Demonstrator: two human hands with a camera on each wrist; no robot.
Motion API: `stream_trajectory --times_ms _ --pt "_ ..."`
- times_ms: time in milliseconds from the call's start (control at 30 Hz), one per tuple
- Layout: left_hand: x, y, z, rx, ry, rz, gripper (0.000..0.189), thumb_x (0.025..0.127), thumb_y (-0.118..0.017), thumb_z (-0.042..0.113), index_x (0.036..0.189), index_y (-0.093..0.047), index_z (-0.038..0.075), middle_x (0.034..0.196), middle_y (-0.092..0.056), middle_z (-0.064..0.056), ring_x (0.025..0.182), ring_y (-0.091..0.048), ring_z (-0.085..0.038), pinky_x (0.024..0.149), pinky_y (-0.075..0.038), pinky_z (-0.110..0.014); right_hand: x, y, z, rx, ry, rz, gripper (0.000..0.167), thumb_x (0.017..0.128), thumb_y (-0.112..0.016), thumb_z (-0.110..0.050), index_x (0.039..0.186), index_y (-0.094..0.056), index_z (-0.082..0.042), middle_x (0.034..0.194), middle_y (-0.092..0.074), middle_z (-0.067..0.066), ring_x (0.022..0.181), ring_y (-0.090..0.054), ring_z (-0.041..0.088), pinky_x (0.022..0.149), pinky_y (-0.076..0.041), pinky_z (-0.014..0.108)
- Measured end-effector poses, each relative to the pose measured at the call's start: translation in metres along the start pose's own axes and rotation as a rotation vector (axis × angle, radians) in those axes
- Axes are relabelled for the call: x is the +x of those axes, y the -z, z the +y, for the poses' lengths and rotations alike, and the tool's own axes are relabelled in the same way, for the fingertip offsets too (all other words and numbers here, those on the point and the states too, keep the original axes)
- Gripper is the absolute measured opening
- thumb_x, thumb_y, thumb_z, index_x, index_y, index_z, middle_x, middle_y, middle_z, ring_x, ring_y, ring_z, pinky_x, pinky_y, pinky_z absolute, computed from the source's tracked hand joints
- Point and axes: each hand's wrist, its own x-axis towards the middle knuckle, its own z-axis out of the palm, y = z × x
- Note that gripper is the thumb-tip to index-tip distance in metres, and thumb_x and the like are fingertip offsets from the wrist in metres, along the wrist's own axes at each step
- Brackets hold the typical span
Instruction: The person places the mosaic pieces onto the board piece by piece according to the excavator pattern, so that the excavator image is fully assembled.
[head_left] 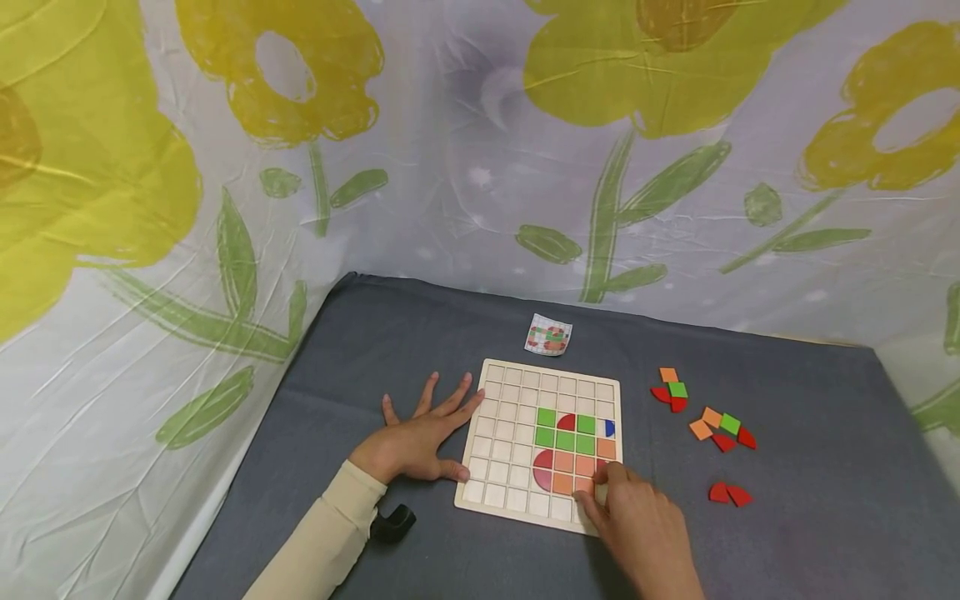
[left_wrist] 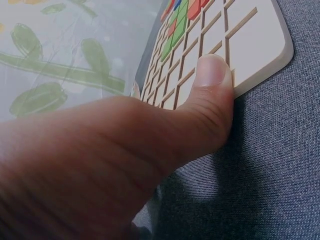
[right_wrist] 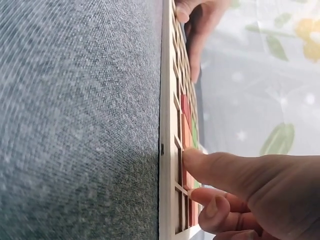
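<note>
A square wooden grid board (head_left: pixel 495 454) lies on the dark cloth. Green square tiles (head_left: pixel 566 441), orange square tiles (head_left: pixel 562 461), red and pink curved pieces (head_left: pixel 543 478) and a blue half-round piece (head_left: pixel 610 428) fill some of its cells. My left hand (head_left: pixel 420 437) spreads its fingers at the board's left edge, the thumb (left_wrist: pixel 212 80) resting on the rim. At the lower right, my right hand (head_left: pixel 641 517) pinches an orange square tile (head_left: pixel 584 484) at its cell between thumb (right_wrist: pixel 195 160) and index finger. The hand partly hides nearby cells.
A small pattern card (head_left: pixel 548 335) lies beyond the board. Loose orange, green and red pieces (head_left: pixel 712 417) are scattered to its right, with two red pieces (head_left: pixel 729 494) nearer. A black curved object (head_left: pixel 393 525) shows beside the left sleeve. Flowered fabric (head_left: pixel 465 167) hangs behind.
</note>
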Motion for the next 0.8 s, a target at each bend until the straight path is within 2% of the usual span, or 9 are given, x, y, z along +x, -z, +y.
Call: stream_trajectory --times_ms 400,667,800 --pt "0.001 0.001 0.001 -0.002 -0.003 -0.002 0.114 0.084 -0.086 0.052 0.171 -0.013 0.038 0.178 0.004 0.009 0.161 0.018 -0.039 0.102 0.010 -0.093 -0.001 0.002 0.002 0.027 -0.009 0.006 0.036 0.086 -0.090 -0.038 0.098 -0.072 -0.009 0.067 -0.057 0.000 0.055 -0.045 0.017 0.048 -0.038 0.035" --pt "0.000 0.002 0.000 -0.007 0.001 -0.014 0.114 0.084 -0.085 0.053 0.171 -0.013 0.038 0.178 0.005 0.010 0.161 0.019 -0.039 0.102 0.011 -0.093 -0.003 0.006 0.008 0.089 -0.041 0.033 0.035 0.089 -0.086 -0.042 0.098 -0.071 -0.012 0.062 -0.050 -0.004 0.054 -0.044 0.014 0.048 -0.035 0.032" --pt "0.000 0.001 0.000 -0.007 -0.001 -0.007 0.114 0.083 -0.085 0.053 0.171 -0.014 0.038 0.178 0.004 0.009 0.161 0.018 -0.039 0.102 0.010 -0.093 -0.002 0.009 0.017 0.100 -0.069 0.032 0.030 0.093 -0.083 -0.039 0.099 -0.071 -0.012 0.062 -0.049 -0.005 0.054 -0.044 0.013 0.047 -0.035 0.031"
